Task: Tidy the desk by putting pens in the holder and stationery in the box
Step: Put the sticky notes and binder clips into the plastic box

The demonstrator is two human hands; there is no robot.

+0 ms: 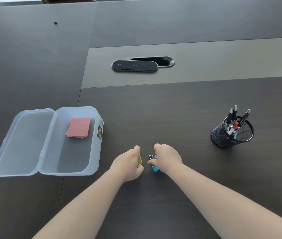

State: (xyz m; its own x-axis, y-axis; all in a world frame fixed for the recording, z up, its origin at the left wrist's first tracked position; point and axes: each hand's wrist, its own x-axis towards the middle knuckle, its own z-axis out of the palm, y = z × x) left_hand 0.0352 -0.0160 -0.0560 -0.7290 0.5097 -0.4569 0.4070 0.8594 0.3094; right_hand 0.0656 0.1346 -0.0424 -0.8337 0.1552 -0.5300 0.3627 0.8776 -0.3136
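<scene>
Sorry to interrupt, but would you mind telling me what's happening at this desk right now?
A person is tidying the desk. Their left hand is closed on a small yellow item, and their right hand is gathering blue binder clips. The clear plastic box stands open to the left, holding only pink sticky notes. The pens already stand in the black mesh holder to the right.

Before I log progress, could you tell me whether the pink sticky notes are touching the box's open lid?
Apart. The head view shows the pink sticky notes lying inside the box, with the hinge ridge between them and the open lid.
</scene>
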